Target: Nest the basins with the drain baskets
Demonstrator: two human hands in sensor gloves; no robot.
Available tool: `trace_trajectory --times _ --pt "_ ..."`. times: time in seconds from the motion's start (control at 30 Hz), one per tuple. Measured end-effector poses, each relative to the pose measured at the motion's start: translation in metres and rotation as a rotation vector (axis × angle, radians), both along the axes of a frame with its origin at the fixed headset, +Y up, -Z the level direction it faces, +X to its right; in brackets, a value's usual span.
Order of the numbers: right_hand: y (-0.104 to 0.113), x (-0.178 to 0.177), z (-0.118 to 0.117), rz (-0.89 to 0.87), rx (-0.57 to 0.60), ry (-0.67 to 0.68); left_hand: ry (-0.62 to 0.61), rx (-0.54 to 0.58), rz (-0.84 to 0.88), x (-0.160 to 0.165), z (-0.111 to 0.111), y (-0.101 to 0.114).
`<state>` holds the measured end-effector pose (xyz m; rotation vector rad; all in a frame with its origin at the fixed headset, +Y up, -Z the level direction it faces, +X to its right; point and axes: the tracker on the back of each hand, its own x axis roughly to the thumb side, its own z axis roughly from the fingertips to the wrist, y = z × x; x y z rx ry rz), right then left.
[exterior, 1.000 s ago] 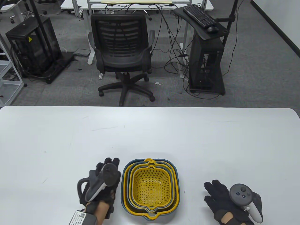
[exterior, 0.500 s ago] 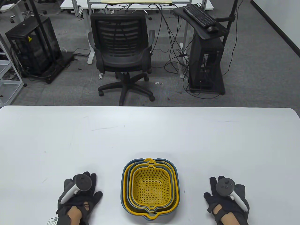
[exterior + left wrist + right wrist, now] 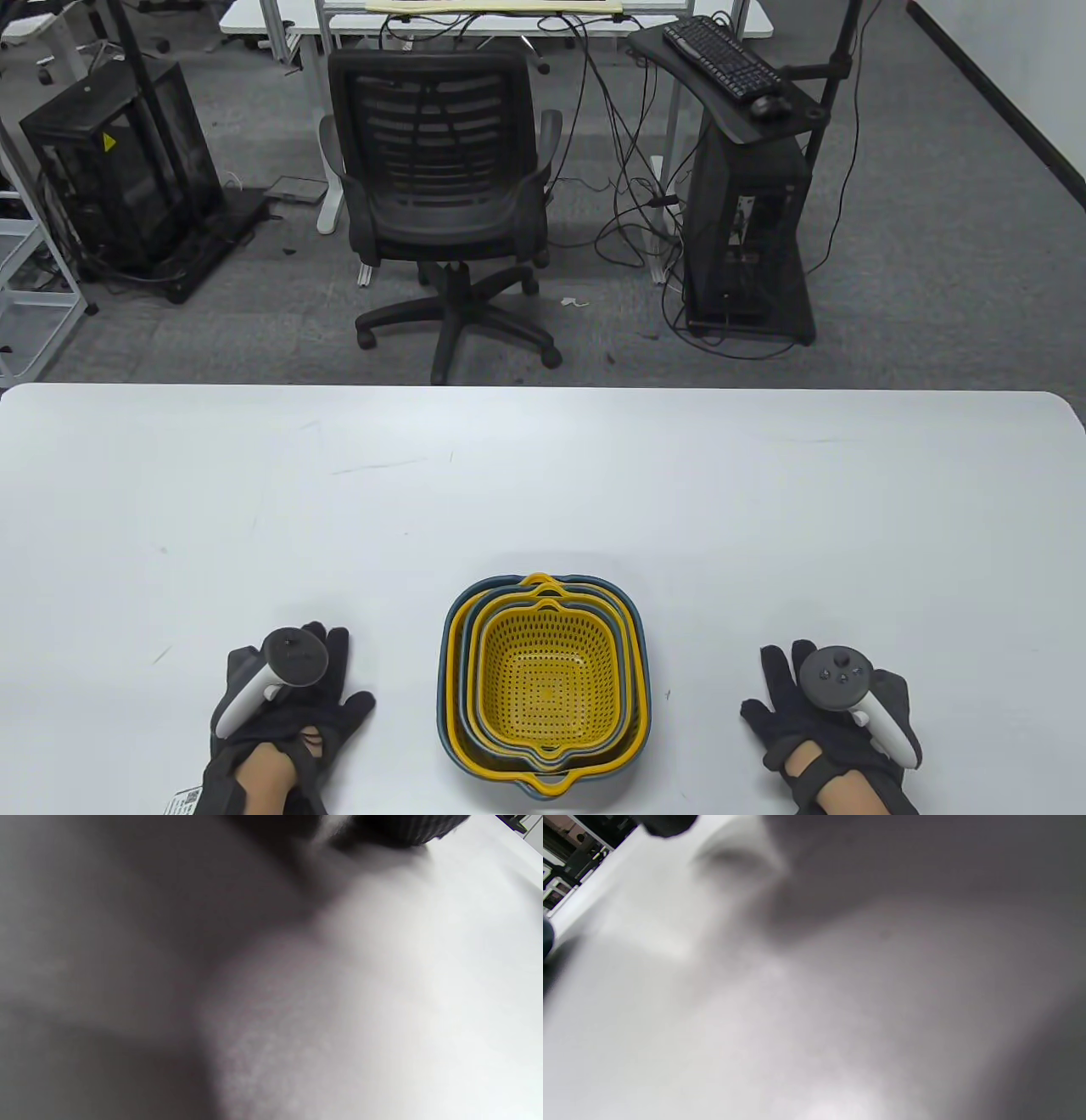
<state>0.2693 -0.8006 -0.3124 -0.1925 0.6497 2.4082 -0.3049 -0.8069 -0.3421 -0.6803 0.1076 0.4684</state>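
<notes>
A nested stack stands near the table's front edge in the table view: yellow drain baskets (image 3: 543, 675) sit inside blue-grey basins (image 3: 638, 654), rims one within another. My left hand (image 3: 293, 692) rests flat on the table to the left of the stack, fingers spread, holding nothing. My right hand (image 3: 819, 709) rests flat on the table to the right of it, also empty. Both hands are well apart from the stack. The wrist views show only blurred white table close up, with a dark gloved fingertip (image 3: 398, 830) at the top edge.
The white table (image 3: 543, 475) stretches wide behind the stack. Beyond its far edge stand an office chair (image 3: 441, 195), a computer stand (image 3: 747, 221) and a black rack (image 3: 119, 170) on the carpet.
My left hand moved away from the stack's left side to lie flat further left. My right hand shifted slightly and settled flat. The stack has not moved.
</notes>
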Motion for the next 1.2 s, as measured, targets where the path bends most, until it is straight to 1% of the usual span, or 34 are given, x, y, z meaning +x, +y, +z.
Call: trace_trajectory --times 0.8,0.9,0.97,1.0,1.1,1.2 --pt "0.001 0.003 -0.001 -0.046 -0.009 0.002 0.019 -0.008 0.004 0.001 -0.001 0.000" --pt "0.006 0.003 -0.001 -0.057 0.013 0.003 0.021 -0.003 0.003 0.001 -0.001 0.000" --pt "0.015 -0.001 0.001 -0.100 0.068 -0.007 0.023 0.003 0.005 0.001 -0.001 0.000" --pt "0.021 -0.005 0.003 -0.138 0.096 0.010 0.025 0.005 0.006 0.001 -0.001 0.000" --pt "0.035 -0.016 0.008 -0.154 0.164 0.060 0.025 0.003 0.009 0.001 -0.001 0.000" --pt "0.040 -0.022 0.010 -0.141 0.181 0.088 0.024 -0.004 0.012 0.001 -0.001 0.000"
